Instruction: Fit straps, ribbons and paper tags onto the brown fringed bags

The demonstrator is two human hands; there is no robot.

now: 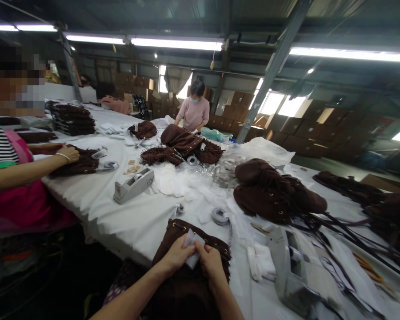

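Note:
A dark brown bag (173,238) with brass eyelets and a fringed edge lies at the table's near edge, partly over my lap. Above it my left hand (180,252) and my right hand (208,258) pinch a small piece of whitish, translucent wrapping (191,258) between fingers and thumbs. Whether it is paper or plastic, I cannot tell. Just beyond the bag, a coiled strap wrapped in clear film (220,216) rests on the white cloth.
Grey tape dispensers stand on the left (133,184) and right (286,266). More brown bags (270,195) lie at right and mid-table, near crumpled white wrapping (173,180). Yellow-handled scissors (368,266) lie far right. One co-worker's hand (68,154) handles a brown bag at left; another person (195,109) stands across.

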